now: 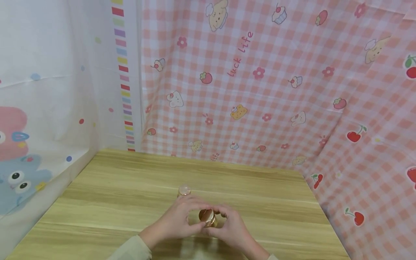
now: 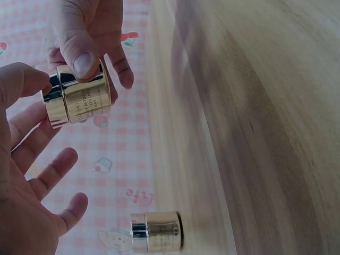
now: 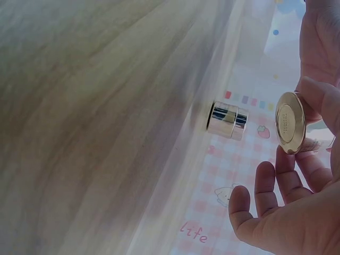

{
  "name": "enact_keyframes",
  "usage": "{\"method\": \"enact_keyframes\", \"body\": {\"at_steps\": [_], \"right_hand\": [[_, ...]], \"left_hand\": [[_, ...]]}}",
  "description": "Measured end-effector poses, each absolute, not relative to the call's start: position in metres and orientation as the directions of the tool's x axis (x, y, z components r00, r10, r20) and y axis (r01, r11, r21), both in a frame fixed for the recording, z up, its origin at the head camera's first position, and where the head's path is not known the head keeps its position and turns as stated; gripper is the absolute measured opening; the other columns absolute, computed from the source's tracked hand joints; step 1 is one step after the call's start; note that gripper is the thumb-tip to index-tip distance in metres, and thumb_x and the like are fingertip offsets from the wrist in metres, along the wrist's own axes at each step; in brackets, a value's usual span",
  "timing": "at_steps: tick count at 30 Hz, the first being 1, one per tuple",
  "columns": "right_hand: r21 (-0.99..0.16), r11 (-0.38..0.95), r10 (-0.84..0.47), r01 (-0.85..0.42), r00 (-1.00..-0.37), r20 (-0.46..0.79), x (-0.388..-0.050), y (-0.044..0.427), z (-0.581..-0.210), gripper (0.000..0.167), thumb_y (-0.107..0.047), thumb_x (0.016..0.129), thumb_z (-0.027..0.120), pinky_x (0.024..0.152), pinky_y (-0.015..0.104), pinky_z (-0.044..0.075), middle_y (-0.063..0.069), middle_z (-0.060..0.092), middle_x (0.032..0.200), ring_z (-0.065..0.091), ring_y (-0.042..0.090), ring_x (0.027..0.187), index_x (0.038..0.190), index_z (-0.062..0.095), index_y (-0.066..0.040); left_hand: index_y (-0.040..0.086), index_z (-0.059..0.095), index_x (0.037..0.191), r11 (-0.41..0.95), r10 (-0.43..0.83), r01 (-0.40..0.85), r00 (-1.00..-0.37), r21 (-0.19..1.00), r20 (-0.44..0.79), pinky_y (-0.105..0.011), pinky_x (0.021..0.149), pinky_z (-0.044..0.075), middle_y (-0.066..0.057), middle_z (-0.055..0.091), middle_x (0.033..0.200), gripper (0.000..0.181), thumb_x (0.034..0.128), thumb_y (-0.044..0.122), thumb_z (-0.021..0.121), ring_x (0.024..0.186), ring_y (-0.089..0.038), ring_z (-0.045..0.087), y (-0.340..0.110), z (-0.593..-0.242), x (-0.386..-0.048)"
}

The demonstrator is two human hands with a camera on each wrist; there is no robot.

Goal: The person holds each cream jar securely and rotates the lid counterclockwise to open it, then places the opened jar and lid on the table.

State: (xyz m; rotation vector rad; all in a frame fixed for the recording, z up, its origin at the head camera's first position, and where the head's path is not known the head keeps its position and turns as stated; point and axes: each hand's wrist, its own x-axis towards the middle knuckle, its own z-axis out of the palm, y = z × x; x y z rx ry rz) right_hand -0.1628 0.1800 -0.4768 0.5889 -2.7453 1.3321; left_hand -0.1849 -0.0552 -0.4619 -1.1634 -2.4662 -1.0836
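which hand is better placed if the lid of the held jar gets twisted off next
Probably the left hand: its fingers pinch the lid, while the right hand holds the body and could steady it.

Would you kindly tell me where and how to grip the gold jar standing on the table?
I'd grip the standing jar round its body, below the lid: it is upright, with curved sides for a pinch. Coming from above and the left seems best, as the other jar is held nearer, to its right.
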Motion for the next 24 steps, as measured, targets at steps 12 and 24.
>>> {"method": "enact_keyframes", "body": {"at_steps": [12, 24], "right_hand": [[-0.769, 0.55, -0.321, -0.327, -0.932, 0.168, -0.1622, 0.179, -0.4758, 0.05, -0.039, 0.08, 0.094, 0.106, 0.048, 0.052, -0.012, 0.073, 0.121, 0.064, 0.016, 0.12, 0.126, 0.075, -0.03], [-0.773, 0.545, -0.336, -0.325, -0.929, 0.154, -0.1646, 0.1808, -0.4784, 0.05, -0.045, 0.082, 0.092, 0.107, 0.057, 0.053, -0.01, 0.072, 0.124, 0.064, 0.02, 0.122, 0.127, 0.075, -0.031]], "left_hand": [[0.025, 0.073, 0.135, 0.45, 0.568, 0.723, -0.684, 0.524, 0.457, -0.062, 0.11, 0.047, 0.012, 0.075, 0.132, 0.049, 0.0875, 0.027, 0.085, 0.126, -0.015, 0.065, -0.0553, -0.4623, -0.1848], [0.024, 0.077, 0.129, 0.427, 0.586, 0.701, -0.695, 0.571, 0.417, -0.072, 0.112, 0.04, 0.014, 0.076, 0.13, 0.04, 0.0892, 0.024, 0.085, 0.133, -0.028, 0.062, -0.0567, -0.4613, -0.1863]]}}
